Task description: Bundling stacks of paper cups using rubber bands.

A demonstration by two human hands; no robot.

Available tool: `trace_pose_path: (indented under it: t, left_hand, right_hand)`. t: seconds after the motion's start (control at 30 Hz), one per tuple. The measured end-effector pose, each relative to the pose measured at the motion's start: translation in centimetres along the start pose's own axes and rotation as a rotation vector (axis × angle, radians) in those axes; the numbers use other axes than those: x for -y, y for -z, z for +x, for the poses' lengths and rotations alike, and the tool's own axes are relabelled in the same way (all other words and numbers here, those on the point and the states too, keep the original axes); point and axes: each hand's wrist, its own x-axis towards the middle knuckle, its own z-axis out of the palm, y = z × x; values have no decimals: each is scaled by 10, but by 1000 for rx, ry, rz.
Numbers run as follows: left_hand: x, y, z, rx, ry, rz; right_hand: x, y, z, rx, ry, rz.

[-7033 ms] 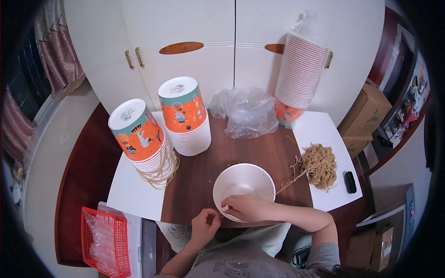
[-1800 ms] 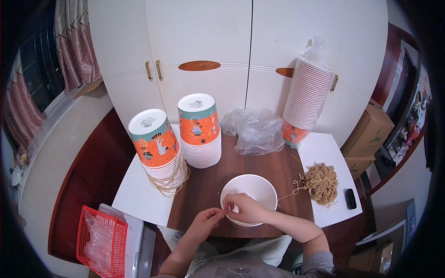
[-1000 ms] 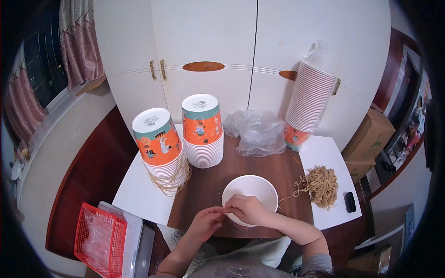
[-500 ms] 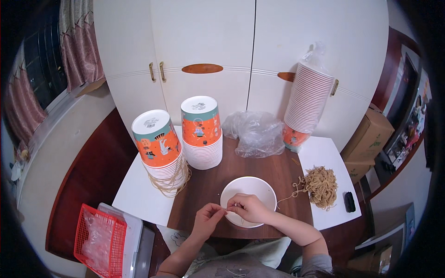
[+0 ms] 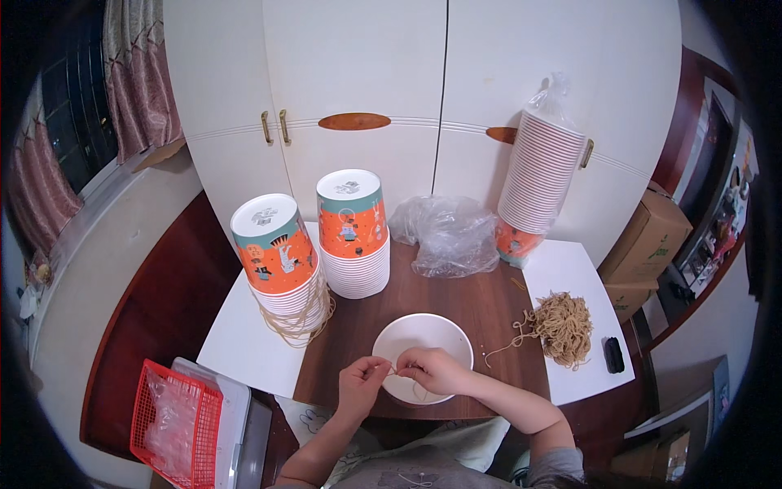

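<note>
Shifted left, the bowl opens upward, axis upright, below left fingers and right fingers pinching string.

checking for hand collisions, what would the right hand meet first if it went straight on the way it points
The right hand points left, so probably the left hand first, though depth is hard to judge.

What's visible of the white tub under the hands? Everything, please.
The white tub is round and open-topped, with a thin rim and a smooth, pale inner wall; it looks like coated paper or plastic. It stands mouth up on the brown middle of the table, close to the person's edge. The right hand covers part of its opening, the left hand is at its left side; contact is unclear. Its outside is mostly hidden.
</note>
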Motion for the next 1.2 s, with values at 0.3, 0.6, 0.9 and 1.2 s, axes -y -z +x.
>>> trace_pose_path:
  t: [0.3,0.6,0.9,1.2]
  left_hand:
    - [9,4,3,-39,-51,0]
    - [-9,14,4,20,-382,320]
    - [-52,18,5,131,-636,750]
    - [-31,27,23,274,-517,620]
  right_hand:
    - [9,3,1,84,-5,-36]
    - [10,7,6,-6,-58,105]
    - [29,9,18,-18,50,43]
    - [15,12,33,-158,86,509]
